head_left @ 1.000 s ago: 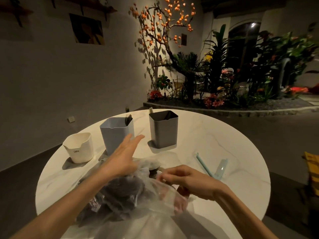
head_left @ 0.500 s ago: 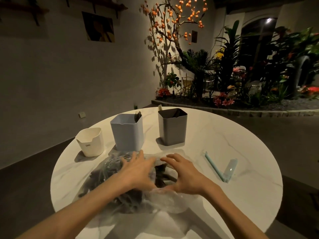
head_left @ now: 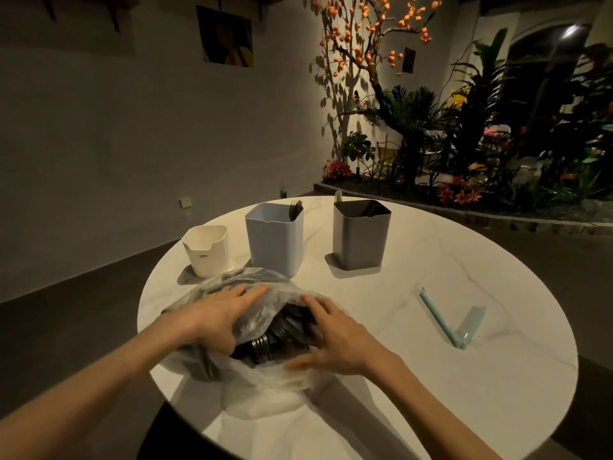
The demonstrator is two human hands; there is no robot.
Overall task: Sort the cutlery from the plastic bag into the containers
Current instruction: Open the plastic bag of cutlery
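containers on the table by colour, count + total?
White tub: 1
Pale blue bin: 1, fork tines show above its rim
Grey bin: 1
Total: 3 containers

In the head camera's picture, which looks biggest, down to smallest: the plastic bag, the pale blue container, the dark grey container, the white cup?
1. plastic bag, though it lies nearest the camera.
2. and 3. pale blue container and dark grey container: they look alike, so I won't rank them.
4. white cup, clearly the smallest.
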